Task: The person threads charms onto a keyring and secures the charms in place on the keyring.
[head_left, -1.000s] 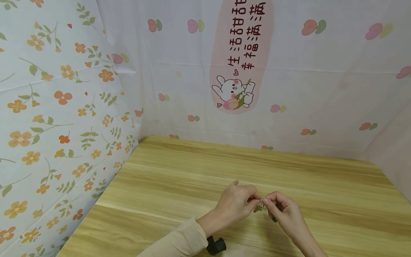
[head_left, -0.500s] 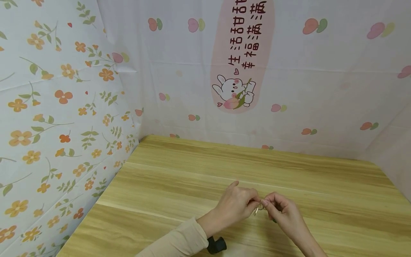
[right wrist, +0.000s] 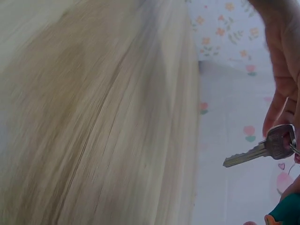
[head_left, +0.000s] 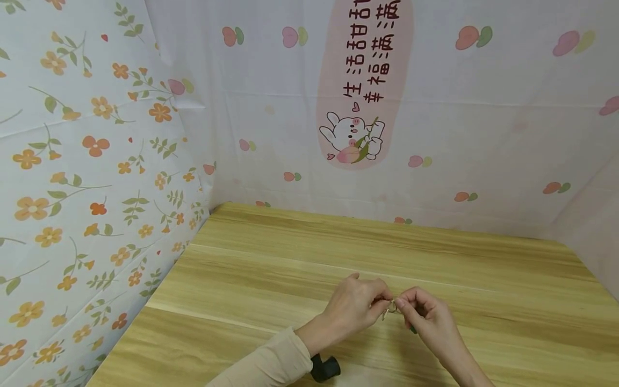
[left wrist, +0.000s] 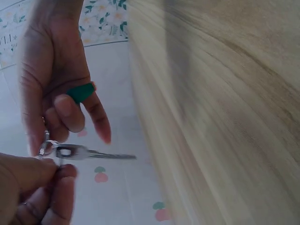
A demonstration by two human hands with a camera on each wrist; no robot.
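Observation:
In the head view both hands meet over the table, right of centre. My left hand [head_left: 355, 305] pinches a small metal key ring [head_left: 393, 307] between thumb and fingers. My right hand [head_left: 435, 322] pinches the same ring from the other side, fingertips close to the left ones. From the ring hangs a silver key [right wrist: 258, 151], its toothed blade pointing away from the fingers in the right wrist view. A green piece [left wrist: 82, 92] with an orange end lies within the right hand's curled fingers. Fingertips hide part of the ring.
A wood-grain table [head_left: 271, 258] lies under the hands. White patterned cloth [head_left: 271, 123] stands behind it, and floral cloth [head_left: 96, 177] on the left. A black object [head_left: 326, 370] shows beside the left sleeve [head_left: 271, 360].
The key has turned and swung between the hands, and more of the ring shows now than one second ago. Both hands stay in nearly the same place.

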